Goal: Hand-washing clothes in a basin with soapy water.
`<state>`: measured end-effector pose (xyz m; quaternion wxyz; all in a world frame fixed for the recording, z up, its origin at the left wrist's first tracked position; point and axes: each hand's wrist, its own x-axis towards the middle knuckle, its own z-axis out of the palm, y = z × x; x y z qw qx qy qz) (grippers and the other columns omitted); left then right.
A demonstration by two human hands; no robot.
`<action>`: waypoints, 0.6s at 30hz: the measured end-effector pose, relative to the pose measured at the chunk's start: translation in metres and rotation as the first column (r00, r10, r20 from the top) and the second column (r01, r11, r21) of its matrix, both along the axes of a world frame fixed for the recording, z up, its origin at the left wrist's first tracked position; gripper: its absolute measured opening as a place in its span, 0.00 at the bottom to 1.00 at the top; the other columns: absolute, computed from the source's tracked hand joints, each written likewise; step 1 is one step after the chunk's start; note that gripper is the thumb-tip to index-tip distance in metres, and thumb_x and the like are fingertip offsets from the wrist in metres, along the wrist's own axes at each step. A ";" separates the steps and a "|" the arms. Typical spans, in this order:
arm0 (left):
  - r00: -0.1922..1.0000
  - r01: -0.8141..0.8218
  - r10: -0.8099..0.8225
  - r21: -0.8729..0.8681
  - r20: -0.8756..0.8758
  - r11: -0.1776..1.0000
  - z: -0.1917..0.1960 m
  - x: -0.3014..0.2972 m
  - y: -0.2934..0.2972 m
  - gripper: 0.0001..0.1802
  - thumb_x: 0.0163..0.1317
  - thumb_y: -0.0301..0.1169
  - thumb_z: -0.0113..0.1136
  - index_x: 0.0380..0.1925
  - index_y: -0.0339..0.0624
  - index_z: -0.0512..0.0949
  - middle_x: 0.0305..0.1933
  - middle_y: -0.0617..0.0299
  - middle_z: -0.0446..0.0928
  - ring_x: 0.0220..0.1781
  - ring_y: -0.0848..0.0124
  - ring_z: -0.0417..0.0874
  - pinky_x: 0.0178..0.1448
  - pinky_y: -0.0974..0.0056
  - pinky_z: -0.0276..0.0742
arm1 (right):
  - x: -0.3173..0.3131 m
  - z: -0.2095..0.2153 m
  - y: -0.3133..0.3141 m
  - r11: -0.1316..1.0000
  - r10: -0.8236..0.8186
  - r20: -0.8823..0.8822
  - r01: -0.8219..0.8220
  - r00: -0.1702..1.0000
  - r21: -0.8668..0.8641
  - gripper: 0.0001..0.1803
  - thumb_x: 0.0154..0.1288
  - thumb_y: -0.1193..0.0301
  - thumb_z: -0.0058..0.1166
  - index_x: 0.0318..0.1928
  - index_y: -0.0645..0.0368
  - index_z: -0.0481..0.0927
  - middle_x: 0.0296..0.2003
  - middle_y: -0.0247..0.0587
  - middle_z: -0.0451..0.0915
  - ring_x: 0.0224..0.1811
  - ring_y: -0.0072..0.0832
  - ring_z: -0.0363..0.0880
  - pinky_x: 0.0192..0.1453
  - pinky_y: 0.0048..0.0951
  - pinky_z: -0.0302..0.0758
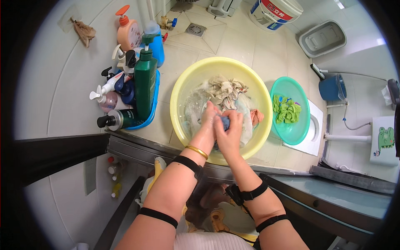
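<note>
Over a large yellow basin (178, 79) of sudsy water, my two hands are closed together on a wadded dark blue cloth (225, 121). My left hand (211, 116) presses it from the left, its wrist in a gold bangle. On the other side my right hand (230, 132) wraps its fingers round the bundle, hiding most of it. Beyond them, a beige patterned cloth (225, 89) lies bunched in the water. A white cloth (246, 132) and a small orange-pink cloth (256, 117) sit along the basin's right side.
Right of the yellow basin is a green basin (306, 116) holding a bright green cloth (286, 110). At left, a blue tray (155, 100) is crowded with pump bottles, including a tall green bottle (145, 83). A white bucket (273, 16) and floor drain (196, 29) are farther back. A dark door-track edge (137, 148) runs in front.
</note>
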<state>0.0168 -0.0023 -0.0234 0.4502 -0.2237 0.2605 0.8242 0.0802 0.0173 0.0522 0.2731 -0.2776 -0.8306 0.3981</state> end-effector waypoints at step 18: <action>0.987 0.152 -0.105 0.488 -0.122 0.859 0.002 0.001 -0.018 0.13 0.65 0.41 0.51 0.44 0.47 0.73 0.38 0.64 0.76 0.39 0.73 0.77 0.42 0.65 0.74 | 0.003 0.036 0.001 0.971 0.209 0.116 -0.191 0.971 -0.146 0.15 0.50 0.64 0.63 0.37 0.56 0.77 0.33 0.41 0.70 0.33 0.35 0.70 0.40 0.35 0.69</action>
